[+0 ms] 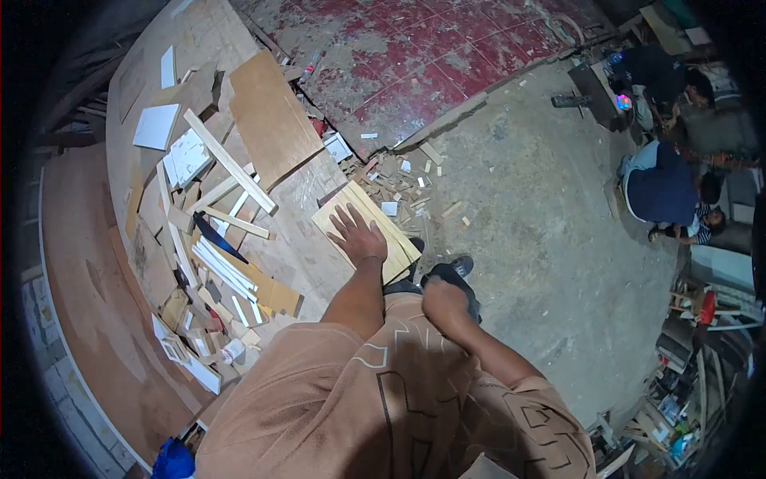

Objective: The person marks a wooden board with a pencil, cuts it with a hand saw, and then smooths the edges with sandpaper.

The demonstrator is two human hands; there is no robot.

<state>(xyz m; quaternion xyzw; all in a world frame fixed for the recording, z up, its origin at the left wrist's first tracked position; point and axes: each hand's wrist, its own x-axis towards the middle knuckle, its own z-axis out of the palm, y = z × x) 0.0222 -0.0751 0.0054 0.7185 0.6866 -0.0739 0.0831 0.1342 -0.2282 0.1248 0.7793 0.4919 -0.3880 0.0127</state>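
My left hand [358,238] lies flat with its fingers spread on a stack of thin, pale wooden boards [392,250]. The boards sit at the right edge of a plywood work table [299,247], with their near corner over my lap. Close to my knee, my right hand [444,299] is closed beside dark cloth [467,294]. Its fingers curl out of sight, so whatever they hold, if anything, is hidden. A dark shoe [461,265] shows just beyond it.
Wood strips [231,164], white offcuts [157,126], a brown board [273,120] and a dark curved saw-like blade [217,238] litter the table. Scraps [399,180] cover the floor beside it. Two people [666,188] sit low at the right, near piled debris [678,415].
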